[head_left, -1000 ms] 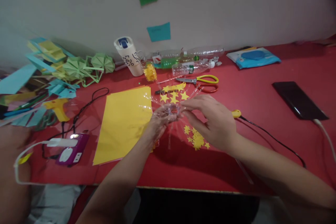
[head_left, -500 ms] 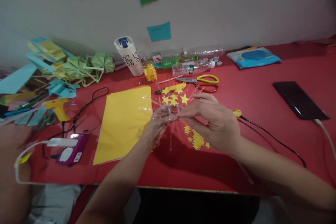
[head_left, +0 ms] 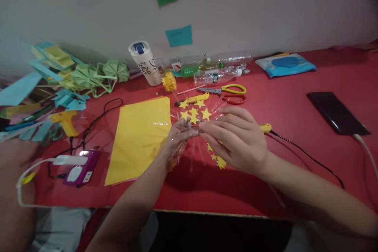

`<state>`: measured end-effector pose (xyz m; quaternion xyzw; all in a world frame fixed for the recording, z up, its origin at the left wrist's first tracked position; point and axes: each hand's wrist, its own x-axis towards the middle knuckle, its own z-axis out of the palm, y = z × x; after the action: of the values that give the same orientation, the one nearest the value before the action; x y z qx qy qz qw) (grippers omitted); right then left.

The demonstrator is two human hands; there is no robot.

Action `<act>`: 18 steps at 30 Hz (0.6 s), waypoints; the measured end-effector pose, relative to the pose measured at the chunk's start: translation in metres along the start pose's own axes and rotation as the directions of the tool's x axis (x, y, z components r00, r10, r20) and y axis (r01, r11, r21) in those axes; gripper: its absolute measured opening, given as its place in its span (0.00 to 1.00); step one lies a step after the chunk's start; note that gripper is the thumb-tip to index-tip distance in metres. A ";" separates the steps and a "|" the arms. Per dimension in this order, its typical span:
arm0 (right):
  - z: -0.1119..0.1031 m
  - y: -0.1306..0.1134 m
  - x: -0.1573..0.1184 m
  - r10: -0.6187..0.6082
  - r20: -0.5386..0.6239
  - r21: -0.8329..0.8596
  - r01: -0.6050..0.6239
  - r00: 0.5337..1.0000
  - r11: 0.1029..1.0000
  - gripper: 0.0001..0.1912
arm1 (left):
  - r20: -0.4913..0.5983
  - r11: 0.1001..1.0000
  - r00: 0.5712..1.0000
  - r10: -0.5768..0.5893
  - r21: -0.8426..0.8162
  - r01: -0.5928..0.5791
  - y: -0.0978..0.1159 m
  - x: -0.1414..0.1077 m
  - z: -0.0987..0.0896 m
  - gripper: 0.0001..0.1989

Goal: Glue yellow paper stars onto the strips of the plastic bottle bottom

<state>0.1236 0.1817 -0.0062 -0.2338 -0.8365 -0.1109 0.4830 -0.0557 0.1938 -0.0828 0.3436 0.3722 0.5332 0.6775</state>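
Observation:
Between both hands is a clear plastic bottle piece (head_left: 193, 129), cut into thin strips that fan out in all directions. My left hand (head_left: 176, 138) is closed around its middle part from the left. The fingertips of my right hand (head_left: 238, 139) pinch the same piece from the right, the other fingers loosely bent. Several yellow paper stars (head_left: 193, 115) show just beyond the fingers; whether they are on the strips or on the table I cannot tell. A pile of smaller yellow stars (head_left: 221, 162) lies partly hidden under my right hand.
Yellow paper sheets (head_left: 138, 138) lie left on the red table (head_left: 224, 197). Beyond are scissors (head_left: 233, 89), plastic bottles (head_left: 217, 75) and a tumbler (head_left: 146, 65). Left are a glue gun (head_left: 66, 121) and purple power adapter (head_left: 81, 169); right, a phone (head_left: 336, 112). Another person's arm (head_left: 17, 189) rests at far left.
My right hand has shifted slightly left and turned, covering more of the small stars. The plastic piece has tilted a little, and the stars beyond it appear slightly nearer and further left.

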 end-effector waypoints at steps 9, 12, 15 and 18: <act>-0.017 0.000 0.011 0.175 0.094 0.194 -0.190 0.980 0.962 0.06 | -0.080 1.000 0.997 0.002 -0.019 -0.004 0.004 0.003 0.005 0.24; -0.018 0.000 0.013 0.257 0.129 0.210 -0.280 0.958 0.937 0.05 | -0.085 1.000 0.996 0.024 -0.009 -0.025 0.005 0.003 0.004 0.23; -0.012 -0.001 0.010 0.289 0.139 0.166 -0.310 0.947 0.936 0.03 | -0.088 0.999 0.995 0.041 0.010 -0.040 0.006 0.003 0.004 0.20; -0.006 -0.001 0.005 0.321 0.142 0.094 -0.336 0.936 0.937 0.06 | -0.104 0.998 0.993 0.059 0.028 -0.057 0.007 0.001 0.006 0.18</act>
<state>0.1253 0.1796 0.0014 -0.3483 -0.8190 0.0351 0.4545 -0.0540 0.1959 -0.0743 0.3343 0.4036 0.5653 0.6370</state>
